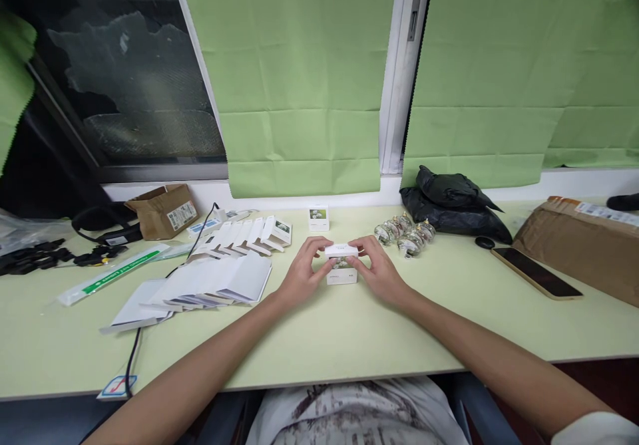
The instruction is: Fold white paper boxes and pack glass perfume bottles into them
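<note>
A small white box (342,277) with a printed picture on its front stands upright on the table, between my two hands. My left hand (305,269) grips its left side, thumb on the front and fingers at the top edge. On the opposite side my right hand (380,271) holds it the same way. The top looks closed; what is inside is hidden. Behind it, near the wall, stands a similar white box (318,219). Shiny, clear-wrapped round items (410,242) lie in a cluster to the right of my right hand.
Left of my hands lie flattened white cartons (214,282) and a row of white boxes (249,234). A brown carton (162,213), a black cable (134,358) and a green-striped packet (117,273) are further left. Black bags (449,202), a phone (536,273) and a large cardboard box (582,249) occupy the right.
</note>
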Tool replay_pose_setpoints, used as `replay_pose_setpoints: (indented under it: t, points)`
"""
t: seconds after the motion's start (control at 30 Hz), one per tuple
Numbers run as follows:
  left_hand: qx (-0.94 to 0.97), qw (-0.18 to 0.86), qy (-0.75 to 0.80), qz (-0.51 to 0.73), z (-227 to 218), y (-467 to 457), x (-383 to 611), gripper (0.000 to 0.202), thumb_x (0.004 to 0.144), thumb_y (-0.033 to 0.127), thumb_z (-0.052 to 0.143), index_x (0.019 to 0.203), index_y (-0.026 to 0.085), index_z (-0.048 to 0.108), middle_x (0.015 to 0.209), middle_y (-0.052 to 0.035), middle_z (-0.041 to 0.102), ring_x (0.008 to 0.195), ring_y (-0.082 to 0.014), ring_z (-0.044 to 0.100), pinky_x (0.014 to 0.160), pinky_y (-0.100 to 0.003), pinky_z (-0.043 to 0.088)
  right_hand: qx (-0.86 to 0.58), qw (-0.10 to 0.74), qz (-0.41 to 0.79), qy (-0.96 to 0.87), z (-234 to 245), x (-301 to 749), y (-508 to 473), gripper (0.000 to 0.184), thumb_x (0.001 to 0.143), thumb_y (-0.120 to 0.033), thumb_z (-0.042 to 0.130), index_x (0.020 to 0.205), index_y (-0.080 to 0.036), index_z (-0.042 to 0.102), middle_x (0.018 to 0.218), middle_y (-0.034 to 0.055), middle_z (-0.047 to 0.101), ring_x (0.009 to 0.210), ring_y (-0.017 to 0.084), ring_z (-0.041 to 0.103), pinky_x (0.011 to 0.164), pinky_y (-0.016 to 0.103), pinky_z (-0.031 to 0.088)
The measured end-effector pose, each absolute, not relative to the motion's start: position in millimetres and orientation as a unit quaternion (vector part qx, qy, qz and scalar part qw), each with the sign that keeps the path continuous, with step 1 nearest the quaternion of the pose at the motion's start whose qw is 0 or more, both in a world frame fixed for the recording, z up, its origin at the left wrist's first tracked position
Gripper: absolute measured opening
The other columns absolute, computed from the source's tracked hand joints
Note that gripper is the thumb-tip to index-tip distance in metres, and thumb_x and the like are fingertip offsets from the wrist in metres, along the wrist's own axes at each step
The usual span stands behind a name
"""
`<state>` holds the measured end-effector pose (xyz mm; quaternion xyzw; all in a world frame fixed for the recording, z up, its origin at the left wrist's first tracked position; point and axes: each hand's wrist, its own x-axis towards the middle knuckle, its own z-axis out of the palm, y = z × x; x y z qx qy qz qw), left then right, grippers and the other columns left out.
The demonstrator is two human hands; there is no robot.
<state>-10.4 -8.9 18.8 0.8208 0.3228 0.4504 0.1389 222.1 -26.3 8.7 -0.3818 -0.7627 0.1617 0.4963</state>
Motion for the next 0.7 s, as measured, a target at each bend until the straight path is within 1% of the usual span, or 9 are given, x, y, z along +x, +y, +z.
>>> replay_pose_setpoints:
  t: [0.1, 0.3, 0.53, 0.7]
  points:
    - [0.822, 0.14, 0.321, 0.449, 18.1, -8.0, -10.7, 0.031, 0.103, 0.04, 0.06, 0.132, 0.027, 0.059, 0.134, -0.0099, 0.059, 0.125, -0.0238, 0.058, 0.104, -0.041, 0.051, -0.379, 0.497, 0.16, -0.764, 7.6, 222.8, -24.5, 0.024, 0.105, -0.039, 0.055, 0.126, -0.029, 0.061, 0.123, 0.0084, 0.059, 0.117, 0.026, 0.057, 0.1, 0.047, 0.053]
    - [0.825, 0.133, 0.326, 0.441, 17.1, -5.8, -12.2, 0.027, 0.105, 0.039, 0.058, 0.129, 0.027, 0.062, 0.134, -0.0092, 0.058, 0.13, -0.0238, 0.056, 0.104, -0.04, 0.051, -0.378, 0.495, 0.168, -0.764, 8.4, 223.2, -24.7, 0.021, 0.106, -0.037, 0.054, 0.122, -0.028, 0.062, 0.122, 0.0086, 0.059, 0.118, 0.025, 0.058, 0.101, 0.047, 0.053]
    - [0.828, 0.124, 0.328, 0.438, 19.2, -7.0, -12.0, 0.025, 0.107, 0.038, 0.053, 0.127, 0.027, 0.065, 0.132, -0.0089, 0.059, 0.128, -0.0238, 0.058, 0.105, -0.041, 0.051, -0.377, 0.495, 0.183, -0.761, 8.2, 221.8, -26.6, 0.021, 0.106, -0.038, 0.052, 0.121, -0.027, 0.061, 0.127, 0.0097, 0.063, 0.116, 0.027, 0.061, 0.093, 0.045, 0.055]
    - [0.829, 0.134, 0.324, 0.436, 20.6, -8.7, -11.9, 0.025, 0.107, 0.039, 0.053, 0.125, 0.027, 0.066, 0.134, -0.0088, 0.06, 0.128, -0.0244, 0.058, 0.103, -0.04, 0.053, -0.37, 0.496, 0.171, -0.766, 6.6, 222.0, -24.0, 0.02, 0.106, -0.038, 0.052, 0.118, -0.027, 0.063, 0.123, 0.0089, 0.065, 0.117, 0.027, 0.061, 0.095, 0.043, 0.052]
